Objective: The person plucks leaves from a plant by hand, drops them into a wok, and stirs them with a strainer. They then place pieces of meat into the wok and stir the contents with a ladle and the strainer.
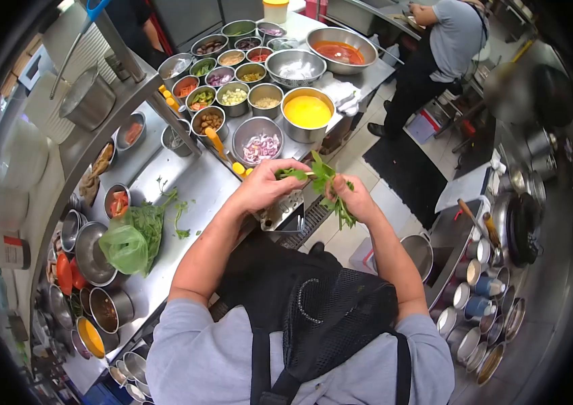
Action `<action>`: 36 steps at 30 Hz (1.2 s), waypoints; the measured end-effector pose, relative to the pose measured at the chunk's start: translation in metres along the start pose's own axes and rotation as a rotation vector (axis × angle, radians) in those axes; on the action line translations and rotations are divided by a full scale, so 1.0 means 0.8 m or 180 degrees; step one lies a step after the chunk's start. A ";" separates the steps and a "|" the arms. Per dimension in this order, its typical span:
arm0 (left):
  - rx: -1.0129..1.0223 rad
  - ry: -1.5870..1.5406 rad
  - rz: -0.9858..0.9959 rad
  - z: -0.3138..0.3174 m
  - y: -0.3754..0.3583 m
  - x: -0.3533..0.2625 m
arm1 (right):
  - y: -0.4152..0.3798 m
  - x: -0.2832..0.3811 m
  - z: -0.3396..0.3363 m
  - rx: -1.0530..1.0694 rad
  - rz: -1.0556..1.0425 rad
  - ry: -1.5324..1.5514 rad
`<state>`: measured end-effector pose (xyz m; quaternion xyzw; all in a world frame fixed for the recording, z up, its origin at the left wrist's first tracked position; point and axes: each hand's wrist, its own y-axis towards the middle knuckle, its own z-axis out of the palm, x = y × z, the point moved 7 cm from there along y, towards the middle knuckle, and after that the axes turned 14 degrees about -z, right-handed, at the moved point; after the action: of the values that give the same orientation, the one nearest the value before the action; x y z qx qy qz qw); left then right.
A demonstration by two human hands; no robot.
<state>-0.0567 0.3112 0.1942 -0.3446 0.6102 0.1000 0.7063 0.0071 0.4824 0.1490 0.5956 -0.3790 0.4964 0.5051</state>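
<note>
In front of my body, my right hand [352,197] is closed around a bunch of leafy green herbs [323,174], with leaves above the fingers and stems hanging below. My left hand [264,185] pinches part of the same greenery by its stems, to the left of the right hand. Just beyond the left hand sits a metal bowl of sliced red onion [261,146]. On the counter at left lies a green plastic bag [126,244] with more leafy herbs in it. Loose herb sprigs [180,210] are scattered beside the bag.
Several metal tubs of chopped ingredients [234,96] stand at the back, near a pot of yellow liquid [308,111] and a bowl of red sauce [340,52]. A metal shelf [91,145] overhangs the left counter. Another person [445,50] stands back right. Pans [519,226] line the right side.
</note>
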 end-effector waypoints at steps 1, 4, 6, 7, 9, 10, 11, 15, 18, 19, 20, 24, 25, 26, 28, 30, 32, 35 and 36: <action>-0.0146 0.0223 0.0226 0.001 -0.006 -0.001 | -0.010 0.002 -0.008 -0.0316 -0.0007 -0.0019; -0.0394 0.0721 0.0480 0.011 -0.020 0.000 | -0.040 0.012 -0.045 -0.0960 -0.0237 -0.0260; -0.0528 0.1020 0.0569 0.026 -0.032 -0.008 | -0.069 0.048 -0.070 -0.1408 -0.0298 -0.1111; -0.0654 0.1269 0.0504 0.033 -0.035 -0.009 | -0.081 0.071 -0.073 -0.1393 -0.0209 -0.1576; -0.0895 0.1481 0.0168 0.057 -0.047 -0.015 | -0.099 0.116 -0.050 -0.1339 -0.0562 -0.1863; -0.0853 0.1530 0.0157 0.070 -0.048 -0.012 | -0.107 0.139 -0.036 -0.1279 -0.0934 -0.2166; -0.0978 0.1693 0.0459 0.083 -0.051 -0.017 | -0.113 0.149 -0.028 -0.0988 -0.1041 -0.2419; -0.1091 0.1940 0.0994 0.134 -0.072 -0.026 | -0.132 0.173 0.010 -0.0835 -0.1455 -0.2770; -0.1185 0.2037 0.1256 0.154 -0.093 -0.021 | -0.145 0.134 0.030 -0.0240 -0.1012 -0.3225; -0.1311 0.2103 0.1388 0.155 -0.102 -0.019 | -0.150 0.123 0.032 -0.0114 -0.0778 -0.3370; -0.1441 0.2170 0.1526 0.156 -0.111 -0.018 | -0.154 0.113 0.035 0.0014 -0.0550 -0.3517; -0.1643 0.2101 0.1495 0.153 -0.141 0.007 | -0.165 0.102 0.054 -0.0416 -0.0484 -0.3244; -0.1645 0.2037 0.1683 0.154 -0.147 0.012 | -0.165 0.098 0.055 -0.0688 -0.0508 -0.2810; -0.1624 0.1975 0.1878 0.156 -0.154 0.016 | -0.167 0.095 0.057 -0.0975 -0.0527 -0.2377; -0.1485 0.1859 0.1871 0.156 -0.160 0.030 | -0.172 0.087 0.066 -0.1229 -0.0379 -0.1931; -0.1443 0.1588 0.1844 0.147 -0.165 0.041 | -0.179 0.084 0.074 -0.1499 -0.0235 -0.1515; -0.1379 0.1590 0.2077 0.143 -0.175 0.042 | -0.186 0.082 0.091 -0.1773 -0.0187 -0.0054; -0.1216 0.1576 0.2134 0.132 -0.189 0.052 | -0.197 0.081 0.116 -0.2040 -0.0100 0.0189; -0.1113 0.1558 0.2129 0.129 -0.191 0.057 | -0.199 0.081 0.125 -0.2041 -0.0140 -0.0028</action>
<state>0.1215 0.2477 0.2092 -0.2562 0.8111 0.3400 0.4011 0.1940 0.4204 0.1764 0.4163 -0.5054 0.3380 0.6760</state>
